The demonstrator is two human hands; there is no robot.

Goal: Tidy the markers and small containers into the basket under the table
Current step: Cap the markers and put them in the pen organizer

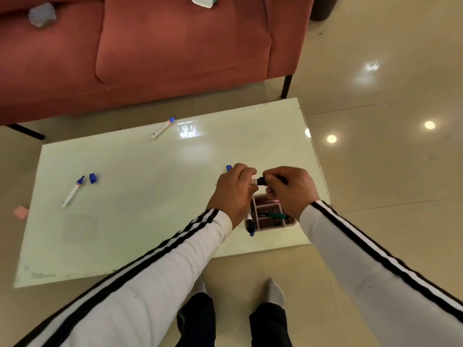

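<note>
Basket (275, 227): pink, split into compartments, at the near right of the desk (140, 221), just below both hands. Going by the task it sits under the glossy top, though whether it is seen through the top or stands on it I cannot tell. It lies close under the work, probably so each finished marker drops straight in.
Basket contents: a green marker (275, 216) lies across the middle, and a blue-ended marker (250, 225) sticks out over the left wall.
Left hand (233, 191): fingers curled round the white barrel of the held marker (258, 181), steadying it above the basket.
Right hand (290, 189): fingers pinch the marker's black end, most likely pressing a cap home so it goes in sealed.
Blue bit (228, 168): shows just beyond the left hand's knuckles; a loose cap or the marker's tail, I cannot tell which.
Uncapped marker (72, 192): lies at the left of the desk, with 1 blue cap (93, 178) just beside its tip; it probably needs capping too.
Far marker (163, 127): lies alone near the far edge, well apart from the rest.
Progress: at least 2 markers are still out, so the task looks partway done.
Sofa (150, 58): red, beyond the desk.
</note>
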